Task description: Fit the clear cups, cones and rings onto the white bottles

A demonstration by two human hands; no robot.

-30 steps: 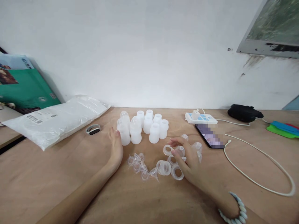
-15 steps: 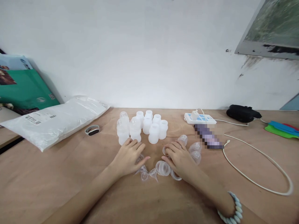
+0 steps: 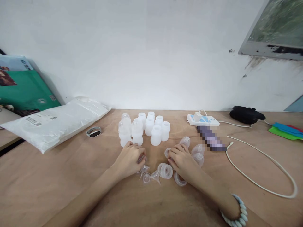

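My left hand (image 3: 132, 157) curls its fingers and thumb around a clear teat (image 3: 141, 157), just in front of the capped bottles. More clear teats (image 3: 155, 177) lie on the table close by. My right hand (image 3: 181, 157) is closed with its fingertips bent down among clear rings (image 3: 167, 171); what they grip, if anything, is hidden. Beside it lie several clear domed caps (image 3: 198, 159). Behind both hands stand several white translucent baby bottles (image 3: 155, 135) without tops. To their left, three bottles (image 3: 137, 137) wear domed caps.
A white plastic parcel (image 3: 71, 118) and a grey wristband (image 3: 93, 132) lie to the left. On the right are a power strip (image 3: 203, 120), a blurred-out phone (image 3: 210, 138), a white cable (image 3: 260, 186) and a black case (image 3: 246, 114). A white wall (image 3: 151, 63) borders the table behind.
My left fingers and thumb have closed in around a clear teat. My right hand has shifted slightly, its fingers and thumb drawn closer together. The bottles have not moved.
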